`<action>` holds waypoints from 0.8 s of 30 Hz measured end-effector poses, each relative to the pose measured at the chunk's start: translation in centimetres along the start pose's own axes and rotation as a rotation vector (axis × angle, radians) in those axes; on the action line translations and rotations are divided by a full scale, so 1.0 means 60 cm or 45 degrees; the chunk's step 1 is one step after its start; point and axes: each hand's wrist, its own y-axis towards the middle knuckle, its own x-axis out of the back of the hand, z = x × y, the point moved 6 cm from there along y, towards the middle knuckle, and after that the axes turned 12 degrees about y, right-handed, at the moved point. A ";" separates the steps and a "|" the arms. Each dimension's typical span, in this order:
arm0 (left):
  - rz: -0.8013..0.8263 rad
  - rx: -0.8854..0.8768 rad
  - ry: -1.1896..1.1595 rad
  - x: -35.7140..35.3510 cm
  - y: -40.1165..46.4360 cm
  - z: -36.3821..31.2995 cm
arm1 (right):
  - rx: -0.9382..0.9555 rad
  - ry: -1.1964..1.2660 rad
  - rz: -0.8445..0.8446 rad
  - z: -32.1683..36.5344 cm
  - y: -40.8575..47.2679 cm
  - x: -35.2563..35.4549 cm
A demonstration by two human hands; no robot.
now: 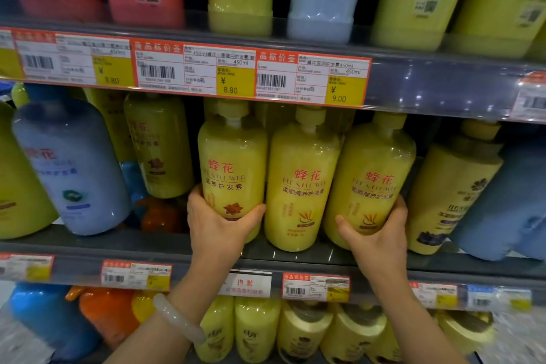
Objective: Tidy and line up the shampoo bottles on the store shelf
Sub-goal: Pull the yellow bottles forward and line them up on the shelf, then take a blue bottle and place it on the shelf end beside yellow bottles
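On the middle shelf point(165, 242), the left hand point(217, 223) grips the leftmost yellow bottle point(232, 162) of three while the right hand point(376, 233) grips the rightmost yellow bottle point(375, 168).

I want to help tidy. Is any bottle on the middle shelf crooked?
Yes. The big blue bottle at the left leans sideways, out of line. The three yellow bottles in the middle stand closer to straight.

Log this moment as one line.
left hand: grips left yellow bottle | right hand: grips right yellow bottle | middle yellow bottle: untouched
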 end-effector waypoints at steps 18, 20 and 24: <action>-0.039 -0.148 -0.078 0.025 -0.020 -0.005 | 0.775 -0.062 0.000 0.090 -0.109 -0.034; -0.115 -0.228 -0.144 0.063 -0.030 0.005 | 0.887 -0.108 0.120 0.122 -0.135 -0.074; -0.645 -0.333 -0.082 0.172 -0.020 0.065 | 0.586 -0.134 0.694 0.131 -0.182 -0.186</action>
